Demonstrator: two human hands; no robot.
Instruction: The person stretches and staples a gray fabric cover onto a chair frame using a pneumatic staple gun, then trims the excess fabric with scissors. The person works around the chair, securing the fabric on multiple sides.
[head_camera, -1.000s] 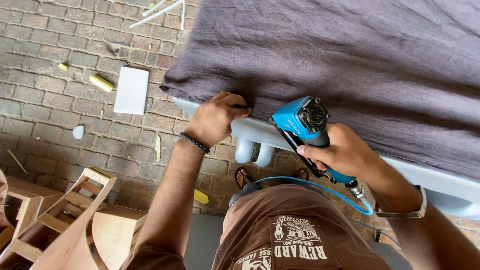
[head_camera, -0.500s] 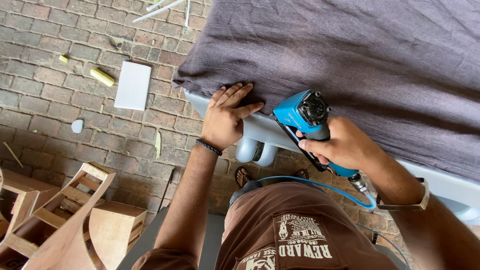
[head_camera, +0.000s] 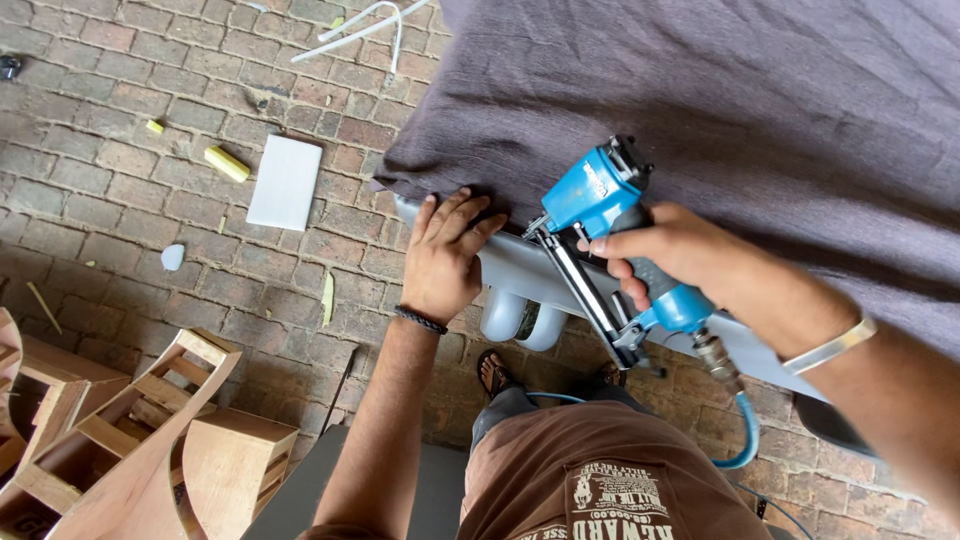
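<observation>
Far left: 2 bare plywood frames (head_camera: 120, 430) stood on brick floor (head_camera: 150, 120), no cover yet, as judged. On bricks: 1 white foam rectangle (head_camera: 285, 182), 1 yellow foam offcut (head_camera: 227, 163), few small scraps. Mid: left hand (head_camera: 443, 262) lay flat, fingers spread, pressing edge of grey-purple fabric (head_camera: 720, 110) onto grey frame rail (head_camera: 530, 265); gripped nothing. Right: right hand (head_camera: 668, 250) closed round handle of 1 blue pneumatic stapler (head_camera: 600, 215), nose at fabric edge, blue air hose (head_camera: 745, 435) trailing. Fabric draped over piece; no staples visible, so fixing judged barely begun.
</observation>
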